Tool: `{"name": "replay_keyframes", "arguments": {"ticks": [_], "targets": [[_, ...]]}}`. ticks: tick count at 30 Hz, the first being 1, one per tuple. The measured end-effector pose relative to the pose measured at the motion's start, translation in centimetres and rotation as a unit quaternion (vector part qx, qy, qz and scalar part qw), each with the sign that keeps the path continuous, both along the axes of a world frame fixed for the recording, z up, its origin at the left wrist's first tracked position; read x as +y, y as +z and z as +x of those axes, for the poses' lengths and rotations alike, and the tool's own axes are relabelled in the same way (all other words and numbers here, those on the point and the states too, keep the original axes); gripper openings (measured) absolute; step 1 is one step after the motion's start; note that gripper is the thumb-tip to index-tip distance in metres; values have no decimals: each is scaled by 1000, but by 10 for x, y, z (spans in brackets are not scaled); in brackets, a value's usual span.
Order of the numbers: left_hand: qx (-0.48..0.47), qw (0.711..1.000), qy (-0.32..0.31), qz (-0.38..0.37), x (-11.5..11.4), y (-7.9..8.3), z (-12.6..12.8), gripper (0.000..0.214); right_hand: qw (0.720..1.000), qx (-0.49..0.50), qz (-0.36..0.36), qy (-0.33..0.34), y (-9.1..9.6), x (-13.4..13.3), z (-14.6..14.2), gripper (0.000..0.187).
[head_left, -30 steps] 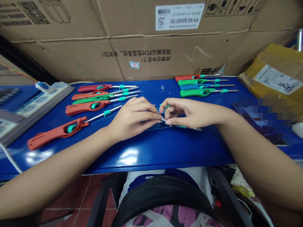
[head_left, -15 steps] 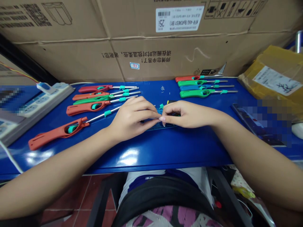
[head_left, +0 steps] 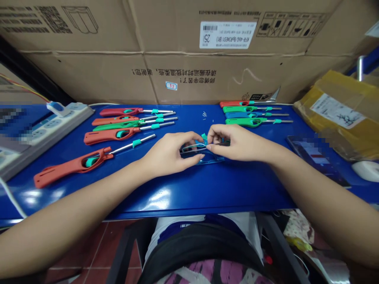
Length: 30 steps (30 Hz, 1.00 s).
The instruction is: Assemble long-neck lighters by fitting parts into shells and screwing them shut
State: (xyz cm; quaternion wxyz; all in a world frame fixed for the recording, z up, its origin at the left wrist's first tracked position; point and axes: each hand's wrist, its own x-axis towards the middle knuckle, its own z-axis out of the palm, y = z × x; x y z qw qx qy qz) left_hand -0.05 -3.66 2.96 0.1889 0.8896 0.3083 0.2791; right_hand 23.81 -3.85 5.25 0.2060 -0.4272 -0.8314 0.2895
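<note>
The left grip (head_left: 168,156) has thumb and fingers apart; the right grip (head_left: 237,142) is clamped on a slender rod (head_left: 197,150). A cardboard box (head_left: 177,39) stands behind the tabletop (head_left: 177,193). Below both grips lies a blue plastic part (head_left: 215,159); a pale wire (head_left: 194,145) curves between them.

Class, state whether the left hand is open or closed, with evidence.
Open: on the left hand, a gap shows between thumb and fingertips.
</note>
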Motion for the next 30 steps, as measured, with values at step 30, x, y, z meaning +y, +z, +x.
{"name": "replay_keyframes", "arguments": {"ticks": [30], "targets": [[21,997,-80,2,9,-1,-4,17,982,49,179,-40,-47,-37,30,6]]}}
